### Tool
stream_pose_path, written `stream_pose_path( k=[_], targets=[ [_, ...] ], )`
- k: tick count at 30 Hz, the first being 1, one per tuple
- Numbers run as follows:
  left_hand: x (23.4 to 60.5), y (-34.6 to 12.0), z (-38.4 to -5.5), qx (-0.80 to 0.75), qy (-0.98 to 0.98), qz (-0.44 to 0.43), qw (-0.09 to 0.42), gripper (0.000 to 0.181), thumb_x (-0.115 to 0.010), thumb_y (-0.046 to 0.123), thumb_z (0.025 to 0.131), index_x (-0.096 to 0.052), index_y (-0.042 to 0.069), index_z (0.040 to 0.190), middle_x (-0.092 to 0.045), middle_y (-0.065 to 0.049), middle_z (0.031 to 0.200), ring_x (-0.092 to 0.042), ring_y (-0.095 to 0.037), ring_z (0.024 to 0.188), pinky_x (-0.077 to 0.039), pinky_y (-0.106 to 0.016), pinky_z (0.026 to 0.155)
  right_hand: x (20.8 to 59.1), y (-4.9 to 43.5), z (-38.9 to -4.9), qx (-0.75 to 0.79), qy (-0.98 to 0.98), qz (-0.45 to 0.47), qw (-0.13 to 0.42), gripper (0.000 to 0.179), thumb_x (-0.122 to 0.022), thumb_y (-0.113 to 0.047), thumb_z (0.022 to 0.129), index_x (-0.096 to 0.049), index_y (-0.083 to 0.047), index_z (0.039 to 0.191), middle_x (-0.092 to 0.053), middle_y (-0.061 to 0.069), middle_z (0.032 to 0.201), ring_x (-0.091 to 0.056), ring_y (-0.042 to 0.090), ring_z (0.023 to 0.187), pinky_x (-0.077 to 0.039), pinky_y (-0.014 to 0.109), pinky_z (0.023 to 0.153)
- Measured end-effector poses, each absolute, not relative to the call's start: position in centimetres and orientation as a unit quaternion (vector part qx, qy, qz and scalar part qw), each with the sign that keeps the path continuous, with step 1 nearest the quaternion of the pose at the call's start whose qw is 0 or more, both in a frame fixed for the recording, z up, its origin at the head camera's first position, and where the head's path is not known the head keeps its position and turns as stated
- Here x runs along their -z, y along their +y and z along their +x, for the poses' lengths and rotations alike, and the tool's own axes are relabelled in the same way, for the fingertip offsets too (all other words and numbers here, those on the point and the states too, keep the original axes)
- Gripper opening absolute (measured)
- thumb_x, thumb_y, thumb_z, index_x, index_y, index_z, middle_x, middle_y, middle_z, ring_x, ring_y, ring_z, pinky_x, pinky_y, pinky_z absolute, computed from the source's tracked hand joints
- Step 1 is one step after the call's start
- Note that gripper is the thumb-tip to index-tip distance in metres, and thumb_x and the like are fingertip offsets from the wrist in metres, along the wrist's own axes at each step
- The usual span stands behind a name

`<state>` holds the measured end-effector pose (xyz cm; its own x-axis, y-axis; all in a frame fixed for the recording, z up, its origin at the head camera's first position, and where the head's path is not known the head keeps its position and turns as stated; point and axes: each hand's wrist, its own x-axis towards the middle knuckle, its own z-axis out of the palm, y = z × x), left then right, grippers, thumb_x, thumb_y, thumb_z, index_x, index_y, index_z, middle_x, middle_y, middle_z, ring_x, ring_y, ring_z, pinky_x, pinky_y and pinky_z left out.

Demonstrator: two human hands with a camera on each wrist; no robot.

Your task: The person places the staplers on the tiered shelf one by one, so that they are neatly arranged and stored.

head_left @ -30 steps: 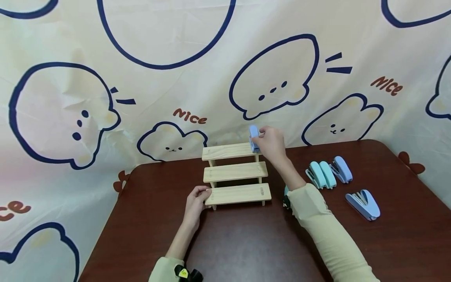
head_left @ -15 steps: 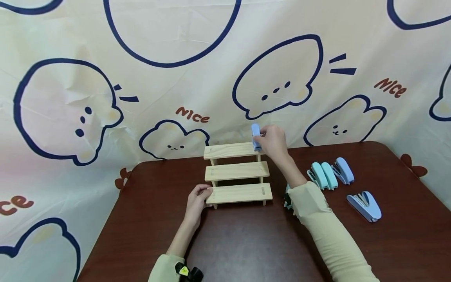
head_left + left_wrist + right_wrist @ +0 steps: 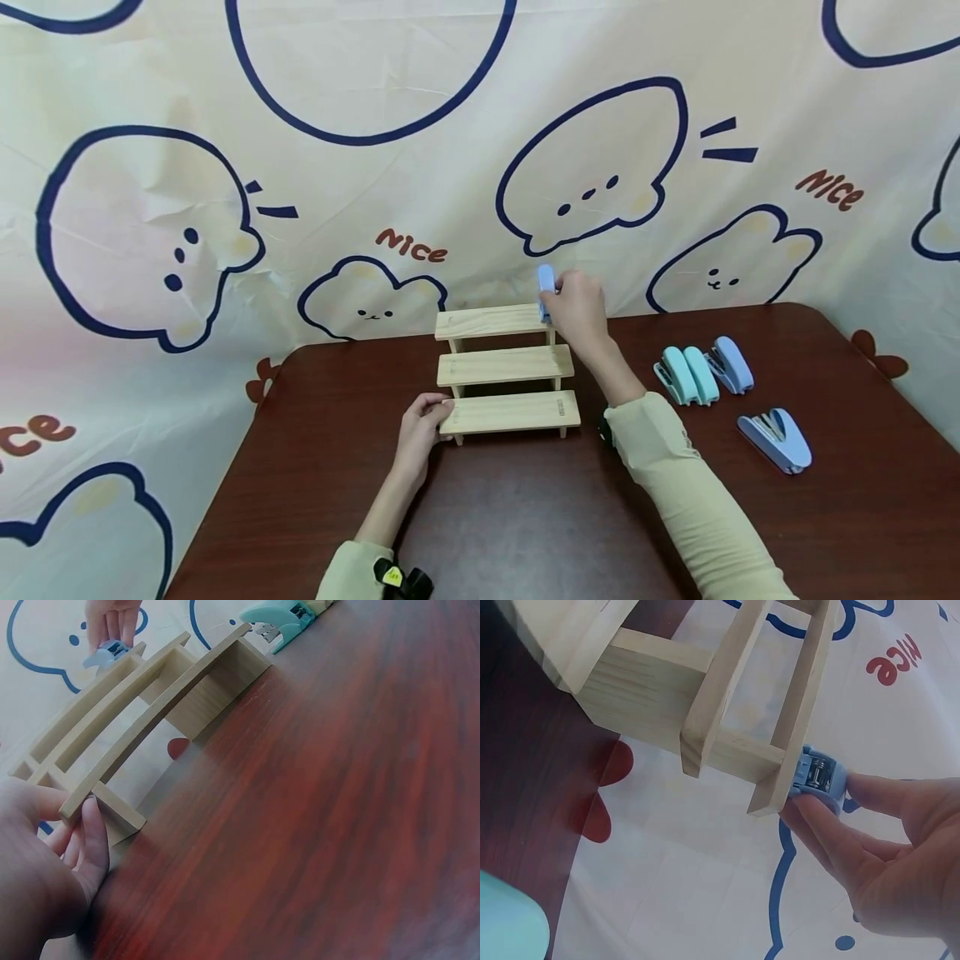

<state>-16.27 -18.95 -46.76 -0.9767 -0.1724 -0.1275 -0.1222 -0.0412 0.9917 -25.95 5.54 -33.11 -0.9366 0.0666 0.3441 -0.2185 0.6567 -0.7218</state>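
A three-tier wooden step rack (image 3: 506,367) stands on the brown table. With thumb and fingers, my left hand (image 3: 414,433) grips the left end of its lowest step, as the left wrist view also shows. My right hand (image 3: 581,308) pinches a light blue stapler (image 3: 547,287) at the right end of the top step. In the right wrist view the stapler (image 3: 819,776) is end-on, its metal spring part showing, and its base meets the step's surface. The fingers (image 3: 885,796) press it from both sides.
To the right lie two teal staplers (image 3: 686,375) side by side, a blue stapler (image 3: 731,364) touching or very near them, and another blue stapler (image 3: 776,440) nearer. A teal stapler (image 3: 279,621) shows past the rack in the left wrist view. A patterned cloth (image 3: 360,192) hangs behind.
The right forearm has shifted slightly, and its sleeve now hides the teal stapler that showed beside it. Both hands keep their holds; the blue stapler stays at the top step's right end.
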Motion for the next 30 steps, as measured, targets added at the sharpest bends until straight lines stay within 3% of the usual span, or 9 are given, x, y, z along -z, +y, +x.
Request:
stream_pose_path(
  k=[8, 13, 16, 20, 30],
  targets=[
    [47.1, -18.8, -16.0, 0.716, -0.689, 0.11, 0.024, 0.024, -0.065, 0.012, 0.101, -0.061, -0.005, 0.117, -0.062, -0.004, 0.093, -0.058, -0.012, 0.07, -0.052, -0.024, 0.061, 33.4, 5.8, -25.8, -0.399, -0.901, 0.047, 0.165, 0.026, -0.068, -0.013, 0.097, -0.069, 0.006, 0.08, -0.067, 0.017, 0.073, -0.06, 0.023, 0.06, -0.049, 0.03, 0.05],
    [47.3, -18.4, -16.0, 0.716, -0.69, 0.102, 0.016, 0.026, -0.065, 0.013, 0.101, -0.061, -0.006, 0.118, -0.064, -0.004, 0.095, -0.059, -0.012, 0.07, -0.052, -0.024, 0.061, 33.5, 8.0, -25.0, -0.415, -0.901, 0.016, 0.128, 0.04, -0.061, -0.034, 0.104, -0.073, 0.003, 0.102, -0.071, 0.016, 0.086, -0.063, 0.024, 0.067, -0.049, 0.03, 0.054],
    [47.3, -18.3, -16.0, 0.713, -0.694, 0.099, 0.016, 0.025, -0.066, 0.014, 0.1, -0.062, -0.005, 0.116, -0.064, -0.005, 0.095, -0.06, -0.012, 0.07, -0.052, -0.024, 0.06, 33.4, 10.1, -24.1, -0.466, -0.878, 0.005, 0.112, 0.043, -0.059, -0.037, 0.106, -0.073, 0.002, 0.117, -0.073, 0.018, 0.089, -0.069, 0.024, 0.071, -0.055, 0.03, 0.06],
    [47.0, -18.5, -16.2, 0.709, -0.698, 0.098, 0.024, 0.023, -0.066, 0.014, 0.1, -0.063, -0.005, 0.114, -0.063, -0.005, 0.094, -0.059, -0.012, 0.069, -0.053, -0.025, 0.059, 33.4, 12.8, -22.9, -0.542, -0.835, 0.006, 0.094, 0.043, -0.059, -0.033, 0.106, -0.072, 0.006, 0.117, -0.074, 0.021, 0.087, -0.073, 0.02, 0.068, -0.062, 0.029, 0.065],
    [46.8, -18.9, -16.3, 0.715, -0.691, 0.102, 0.025, 0.023, -0.066, 0.014, 0.1, -0.062, -0.004, 0.114, -0.062, -0.004, 0.095, -0.059, -0.012, 0.069, -0.052, -0.024, 0.06, 34.8, 18.2, -21.0, -0.554, -0.83, -0.018, 0.066, 0.058, -0.053, -0.045, 0.107, -0.068, 0.009, 0.12, -0.075, 0.013, 0.084, -0.074, 0.013, 0.068, -0.061, 0.027, 0.066]
  ],
)
